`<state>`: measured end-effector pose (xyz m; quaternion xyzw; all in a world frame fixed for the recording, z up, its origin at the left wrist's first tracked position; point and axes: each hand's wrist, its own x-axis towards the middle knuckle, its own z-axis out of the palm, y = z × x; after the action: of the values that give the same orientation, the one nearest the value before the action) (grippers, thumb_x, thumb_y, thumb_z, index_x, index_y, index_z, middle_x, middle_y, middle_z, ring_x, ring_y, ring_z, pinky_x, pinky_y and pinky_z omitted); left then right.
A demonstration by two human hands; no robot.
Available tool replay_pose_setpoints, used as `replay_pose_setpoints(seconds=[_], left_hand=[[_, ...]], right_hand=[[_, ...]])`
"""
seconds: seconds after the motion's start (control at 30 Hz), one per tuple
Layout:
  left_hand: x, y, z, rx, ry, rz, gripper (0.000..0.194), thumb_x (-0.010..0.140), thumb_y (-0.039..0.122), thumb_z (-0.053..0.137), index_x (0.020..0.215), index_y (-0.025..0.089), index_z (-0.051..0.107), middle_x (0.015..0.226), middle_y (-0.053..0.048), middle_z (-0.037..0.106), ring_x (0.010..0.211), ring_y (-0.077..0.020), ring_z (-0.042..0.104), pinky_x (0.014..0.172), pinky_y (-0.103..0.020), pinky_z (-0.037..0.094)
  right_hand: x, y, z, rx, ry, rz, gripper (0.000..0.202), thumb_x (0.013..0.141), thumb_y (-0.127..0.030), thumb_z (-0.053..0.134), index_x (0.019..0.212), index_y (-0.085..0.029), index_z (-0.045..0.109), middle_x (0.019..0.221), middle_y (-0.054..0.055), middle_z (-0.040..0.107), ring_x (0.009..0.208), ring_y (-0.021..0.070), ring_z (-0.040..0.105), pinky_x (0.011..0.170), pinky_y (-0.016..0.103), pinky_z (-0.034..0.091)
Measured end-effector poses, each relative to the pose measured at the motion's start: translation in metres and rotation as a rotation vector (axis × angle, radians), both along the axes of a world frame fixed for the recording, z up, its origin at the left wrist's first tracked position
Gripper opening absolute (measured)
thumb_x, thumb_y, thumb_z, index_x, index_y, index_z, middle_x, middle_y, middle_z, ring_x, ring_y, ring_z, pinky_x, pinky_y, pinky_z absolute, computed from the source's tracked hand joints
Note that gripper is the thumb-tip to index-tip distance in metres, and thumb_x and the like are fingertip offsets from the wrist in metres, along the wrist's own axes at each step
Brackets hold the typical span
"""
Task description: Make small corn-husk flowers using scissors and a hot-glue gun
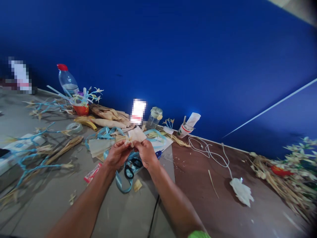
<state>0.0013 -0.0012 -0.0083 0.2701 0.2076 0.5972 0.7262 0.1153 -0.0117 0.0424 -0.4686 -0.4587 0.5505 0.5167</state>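
A pale, thin sheet piece [137,135] is held up between my two hands near the middle of the view. My left hand [119,153] pinches its lower left side, where a small pale bit shows at the fingertips. At the lower right side, my right hand [145,152] has thumb and fingers closed on the same piece. Just under the hands lie black-handled scissors [129,171] and a loop of light blue ribbon [123,185]. A flat pale sheet [100,147] lies to the left of the hands.
Blue-stemmed flower sprigs [26,162] spread across the left. Behind stand a red-capped bottle [67,81], a red cup [81,109], a clear jar [155,118] and a white cup [184,131]. A white cable [210,153] and dried husks [277,181] lie on the right.
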Motion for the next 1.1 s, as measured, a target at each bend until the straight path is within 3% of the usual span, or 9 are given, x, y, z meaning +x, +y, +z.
replay_pose_setpoints(seconds=[0.17,0.3,0.5,0.6,0.73,0.93,1.1], left_hand=[[0.000,-0.004,0.005,0.036,0.009,-0.032,0.015,0.060,0.025,0.081,0.063,0.015,0.070,0.064,-0.004,0.066,0.063,-0.0158,0.060,0.065,-0.029,0.049],[0.005,-0.010,0.012,0.069,0.076,-0.077,0.017,0.057,0.025,0.083,0.059,0.014,0.069,0.065,-0.004,0.066,0.067,-0.0149,0.060,0.073,-0.029,0.047],[0.004,-0.010,0.019,0.096,0.024,-0.056,0.019,0.056,0.027,0.083,0.059,0.017,0.068,0.070,-0.003,0.067,0.078,-0.0175,0.062,0.088,-0.036,0.045],[0.000,-0.008,0.018,0.059,0.006,-0.081,0.019,0.056,0.026,0.083,0.061,0.017,0.067,0.071,-0.003,0.067,0.076,-0.0167,0.061,0.083,-0.033,0.047],[-0.002,-0.008,0.017,0.043,0.004,-0.077,0.018,0.059,0.025,0.082,0.063,0.017,0.066,0.068,-0.003,0.064,0.069,-0.0153,0.059,0.073,-0.029,0.049],[-0.003,-0.007,0.016,0.185,0.261,-0.058,0.010,0.070,0.023,0.074,0.067,0.017,0.066,0.069,-0.002,0.061,0.067,-0.0125,0.055,0.066,-0.023,0.046],[-0.003,-0.007,0.021,0.321,0.432,-0.057,0.005,0.071,0.019,0.072,0.067,0.016,0.069,0.071,-0.003,0.060,0.071,-0.0142,0.053,0.068,-0.024,0.045]], right_hand=[[-0.003,0.000,-0.006,-0.020,0.048,-0.016,0.022,0.065,-0.032,0.059,0.049,-0.018,0.055,0.047,-0.003,0.047,0.049,0.0095,0.038,0.051,0.024,0.031],[0.003,0.007,-0.010,-0.075,0.099,-0.067,0.018,0.061,-0.026,0.061,0.047,-0.018,0.052,0.044,-0.004,0.046,0.047,0.0094,0.038,0.049,0.024,0.031],[0.024,0.020,-0.007,-0.157,0.226,-0.159,0.031,0.062,-0.034,0.070,0.048,-0.018,0.047,0.041,-0.006,0.044,0.043,0.0076,0.040,0.049,0.023,0.035],[0.029,0.019,-0.001,-0.294,0.299,-0.071,0.037,0.065,-0.049,0.071,0.058,-0.015,0.057,0.047,-0.004,0.050,0.044,0.0074,0.044,0.050,0.022,0.039],[0.031,0.015,0.006,-0.459,0.344,0.166,0.058,0.074,-0.068,0.054,0.065,-0.012,0.064,0.053,0.003,0.059,0.047,0.0102,0.052,0.052,0.024,0.043],[0.026,0.010,0.005,-0.226,0.216,0.106,0.033,0.063,-0.047,0.073,0.066,-0.016,0.062,0.051,-0.003,0.057,0.043,0.0083,0.047,0.046,0.022,0.035],[0.030,0.010,0.008,-0.213,0.129,0.065,0.024,0.055,-0.032,0.076,0.061,-0.017,0.058,0.049,-0.005,0.056,0.045,0.0085,0.048,0.046,0.021,0.034]])
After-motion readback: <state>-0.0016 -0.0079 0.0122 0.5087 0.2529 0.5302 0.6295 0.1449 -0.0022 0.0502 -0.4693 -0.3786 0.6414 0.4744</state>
